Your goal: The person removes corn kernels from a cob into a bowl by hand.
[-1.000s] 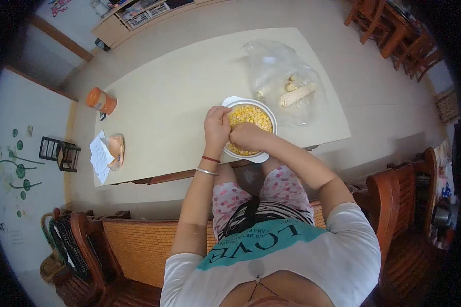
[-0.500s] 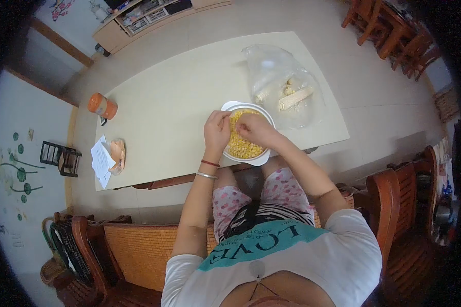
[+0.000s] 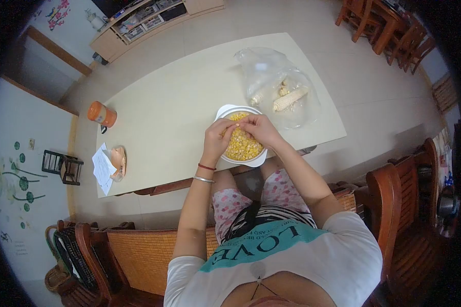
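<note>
A white bowl (image 3: 257,160) with side handles sits at the table's near edge, filled with loose yellow corn kernels (image 3: 243,148). Above it my left hand (image 3: 217,135) and my right hand (image 3: 262,130) meet with fingertips pinched together. A small pale piece, which looks like a corn kernel (image 3: 237,124), shows between them. To the right lies a clear plastic bag (image 3: 264,64) with a stripped corn cob (image 3: 290,99) and smaller cob pieces (image 3: 283,88) on it.
On the left of the pale table (image 3: 174,97) stand an orange canister (image 3: 102,114), papers (image 3: 103,168) and an orange-lidded container (image 3: 119,162). A wooden bench (image 3: 143,256) is behind me, with a wooden armchair (image 3: 394,204) at right.
My right hand has moved up from over the kernels, and its fingertips now meet those of my left hand. My left hand has lowered slightly. The view has shifted a little.
</note>
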The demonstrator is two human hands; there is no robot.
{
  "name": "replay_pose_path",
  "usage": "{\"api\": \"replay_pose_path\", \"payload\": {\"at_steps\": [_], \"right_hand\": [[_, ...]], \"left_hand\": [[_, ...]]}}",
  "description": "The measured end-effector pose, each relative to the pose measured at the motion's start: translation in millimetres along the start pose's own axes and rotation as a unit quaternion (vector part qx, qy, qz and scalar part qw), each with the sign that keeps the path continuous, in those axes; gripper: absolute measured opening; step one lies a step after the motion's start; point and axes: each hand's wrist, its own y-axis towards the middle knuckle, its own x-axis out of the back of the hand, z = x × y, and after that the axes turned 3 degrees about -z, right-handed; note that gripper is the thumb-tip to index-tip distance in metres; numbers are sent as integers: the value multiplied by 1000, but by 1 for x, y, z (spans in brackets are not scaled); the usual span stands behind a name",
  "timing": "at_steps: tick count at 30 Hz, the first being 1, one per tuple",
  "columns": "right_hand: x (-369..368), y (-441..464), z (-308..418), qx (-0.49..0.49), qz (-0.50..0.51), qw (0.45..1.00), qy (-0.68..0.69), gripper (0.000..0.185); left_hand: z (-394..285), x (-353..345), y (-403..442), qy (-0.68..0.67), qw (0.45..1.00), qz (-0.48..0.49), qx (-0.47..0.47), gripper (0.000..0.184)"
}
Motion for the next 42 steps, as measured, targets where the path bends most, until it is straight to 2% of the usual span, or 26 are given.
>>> {"api": "replay_pose_path", "payload": {"at_steps": [5, 23, 32, 35, 42], "right_hand": [[0, 2, -6, 11, 5, 1000, 25, 20], [0, 0, 1, 9, 1, 1000, -23, 20], [1, 2, -3, 15, 10, 1000, -5, 15], [0, 2, -4, 40, -5, 998, -37, 14], [-1, 3, -5, 23, 0, 1000, -6, 12]], "left_hand": [[1, 0, 0, 2, 1000, 5, 4, 7], [2, -2, -4, 5, 1000, 24, 10, 9], [-1, -3, -4, 20, 999, 45, -23, 8], [-2, -2, -4, 27, 998, 48, -44, 9], [-1, -3, -5, 33, 998, 35, -41, 10]]}}
